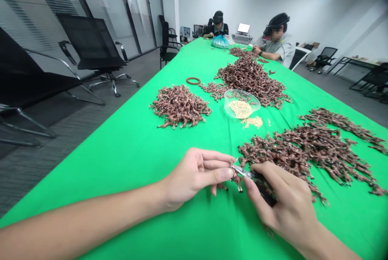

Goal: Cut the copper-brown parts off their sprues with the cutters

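Fingers of left hand (pixel 194 179) pinch small brown animal figurine (pixel 237 183), light, thin-legged, likely fragile, best held at the body; right hand (pixel 281 199) grips black-handled pliers (pixel 262 187) just beside it.

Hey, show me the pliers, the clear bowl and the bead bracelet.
Pliers (pixel 264 189): head view, on the black handle.
Clear bowl (pixel 241 90): head view, on the rim.
Bead bracelet (pixel 193 78): head view, on the far beads.
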`<state>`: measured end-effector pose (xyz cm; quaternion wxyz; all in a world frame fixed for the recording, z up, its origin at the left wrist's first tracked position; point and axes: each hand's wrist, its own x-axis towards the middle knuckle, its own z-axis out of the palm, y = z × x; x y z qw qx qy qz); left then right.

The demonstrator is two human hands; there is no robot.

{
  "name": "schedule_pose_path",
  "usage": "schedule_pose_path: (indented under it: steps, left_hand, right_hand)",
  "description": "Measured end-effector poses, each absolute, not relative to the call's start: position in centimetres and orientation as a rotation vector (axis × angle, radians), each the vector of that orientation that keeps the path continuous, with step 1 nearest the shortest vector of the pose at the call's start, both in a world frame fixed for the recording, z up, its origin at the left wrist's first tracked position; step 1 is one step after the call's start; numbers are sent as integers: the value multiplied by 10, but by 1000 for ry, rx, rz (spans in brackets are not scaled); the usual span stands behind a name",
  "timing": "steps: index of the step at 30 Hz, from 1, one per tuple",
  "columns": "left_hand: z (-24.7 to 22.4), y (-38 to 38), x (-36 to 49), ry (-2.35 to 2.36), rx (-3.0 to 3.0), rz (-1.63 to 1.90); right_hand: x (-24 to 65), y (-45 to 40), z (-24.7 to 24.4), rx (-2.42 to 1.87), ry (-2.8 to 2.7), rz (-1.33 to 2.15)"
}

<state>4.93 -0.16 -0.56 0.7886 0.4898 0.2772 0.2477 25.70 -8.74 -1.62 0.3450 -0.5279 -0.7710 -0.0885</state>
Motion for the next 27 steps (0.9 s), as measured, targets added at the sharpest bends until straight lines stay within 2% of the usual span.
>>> schedule_pose_path:
  steps: [5,17,27]
  left_hand:
    - [-6,-4,50,666,1059,568]
    - [-1,-23,52,875,1262,881]
    - [-7,-18,52,866,1258,873]
  right_hand:
    - [255,-88,-17,-1394,-2001,-237]
    - [237,-91,-12,-1448,-1876,218]
    - [237,-91,-14,-1514,-1784,473]
